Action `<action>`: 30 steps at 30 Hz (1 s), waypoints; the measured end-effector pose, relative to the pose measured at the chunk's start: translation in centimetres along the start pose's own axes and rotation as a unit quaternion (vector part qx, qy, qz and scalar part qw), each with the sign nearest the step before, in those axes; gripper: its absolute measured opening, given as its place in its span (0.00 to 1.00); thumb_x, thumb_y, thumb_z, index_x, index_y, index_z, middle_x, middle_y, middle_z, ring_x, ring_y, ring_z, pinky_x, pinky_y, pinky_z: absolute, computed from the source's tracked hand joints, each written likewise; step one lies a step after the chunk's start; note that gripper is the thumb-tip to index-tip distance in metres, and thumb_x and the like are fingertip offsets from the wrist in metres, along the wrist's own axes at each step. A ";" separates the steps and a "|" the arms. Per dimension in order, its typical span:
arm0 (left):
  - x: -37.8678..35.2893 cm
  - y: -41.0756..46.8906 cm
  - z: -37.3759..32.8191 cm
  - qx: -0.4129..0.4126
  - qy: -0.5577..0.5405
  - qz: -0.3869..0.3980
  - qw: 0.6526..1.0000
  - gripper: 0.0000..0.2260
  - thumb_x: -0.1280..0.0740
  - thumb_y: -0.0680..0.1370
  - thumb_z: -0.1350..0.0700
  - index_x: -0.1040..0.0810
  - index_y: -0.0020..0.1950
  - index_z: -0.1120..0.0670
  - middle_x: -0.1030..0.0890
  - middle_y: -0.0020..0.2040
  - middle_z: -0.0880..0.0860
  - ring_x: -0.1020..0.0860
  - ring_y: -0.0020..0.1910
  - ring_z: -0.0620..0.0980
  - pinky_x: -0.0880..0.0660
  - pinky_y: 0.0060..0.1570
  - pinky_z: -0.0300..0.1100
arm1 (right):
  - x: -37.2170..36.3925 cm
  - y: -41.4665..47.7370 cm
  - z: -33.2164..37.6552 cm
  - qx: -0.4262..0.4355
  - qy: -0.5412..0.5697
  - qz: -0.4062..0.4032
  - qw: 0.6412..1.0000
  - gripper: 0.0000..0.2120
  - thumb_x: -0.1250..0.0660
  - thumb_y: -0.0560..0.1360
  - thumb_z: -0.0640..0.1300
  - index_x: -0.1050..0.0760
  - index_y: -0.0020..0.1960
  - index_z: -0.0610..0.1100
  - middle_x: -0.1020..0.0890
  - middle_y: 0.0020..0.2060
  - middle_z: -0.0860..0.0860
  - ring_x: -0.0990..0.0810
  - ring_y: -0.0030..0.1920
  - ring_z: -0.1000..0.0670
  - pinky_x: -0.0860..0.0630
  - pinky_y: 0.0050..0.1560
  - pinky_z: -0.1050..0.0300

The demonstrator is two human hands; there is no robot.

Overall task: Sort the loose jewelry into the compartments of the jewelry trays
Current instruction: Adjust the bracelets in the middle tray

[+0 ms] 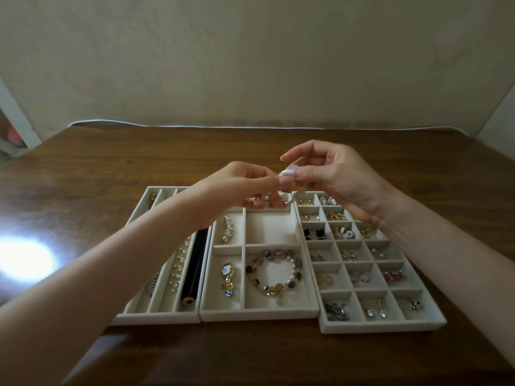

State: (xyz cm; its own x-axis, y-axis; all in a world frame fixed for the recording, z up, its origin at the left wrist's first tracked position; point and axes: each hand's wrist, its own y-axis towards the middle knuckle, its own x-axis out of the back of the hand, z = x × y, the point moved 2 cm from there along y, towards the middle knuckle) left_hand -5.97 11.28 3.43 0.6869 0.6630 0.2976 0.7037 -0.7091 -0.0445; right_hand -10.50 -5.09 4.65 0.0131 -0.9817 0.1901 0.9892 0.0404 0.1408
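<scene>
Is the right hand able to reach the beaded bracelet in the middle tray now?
Probably not at once. The beaded bracelet lies uncovered in its compartment, with nothing over it, but the right hand is raised above the trays and, together with the left hand, holds a small pale piece.

No text, label, brand, number or sign can be read anywhere in view, neither on the trays (259, 314) nor on the wall behind them.
</scene>
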 end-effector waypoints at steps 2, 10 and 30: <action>0.2 0.1 0.1 -0.012 -0.017 -0.018 1.000 0.12 0.34 0.71 0.47 0.20 0.45 0.55 0.19 0.38 0.51 0.24 0.43 0.50 0.28 0.55 0.47 | 0.0 0.0 0.1 0.003 -0.037 0.001 0.999 0.08 0.31 0.71 0.34 0.22 0.49 0.44 0.18 0.38 0.50 0.19 0.40 0.52 0.21 0.44 0.59; 1.2 0.2 1.1 0.022 -0.121 -0.045 0.991 0.09 0.34 0.71 0.50 0.20 0.41 0.54 0.21 0.37 0.49 0.23 0.40 0.44 0.25 0.50 0.41 | 0.2 -0.1 -0.6 -0.031 -0.009 0.009 0.999 0.10 0.31 0.70 0.32 0.22 0.49 0.42 0.18 0.37 0.50 0.17 0.37 0.51 0.21 0.38 0.62; 0.1 0.0 3.4 -0.107 0.492 -0.146 0.851 0.07 0.32 0.74 0.55 0.25 0.50 0.51 0.26 0.48 0.46 0.31 0.46 0.45 0.36 0.41 0.38 | -2.3 0.3 -3.9 0.145 -0.470 0.044 0.870 0.07 0.31 0.72 0.36 0.21 0.45 0.47 0.22 0.44 0.52 0.26 0.46 0.53 0.27 0.49 0.56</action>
State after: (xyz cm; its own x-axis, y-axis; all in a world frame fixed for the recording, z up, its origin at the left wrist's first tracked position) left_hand -5.26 12.19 0.20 -0.0708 0.3712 0.9258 0.6965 -0.6460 0.3123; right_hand -9.68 -3.54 0.42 -0.1729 -0.3920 0.9036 0.9101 0.2872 0.2988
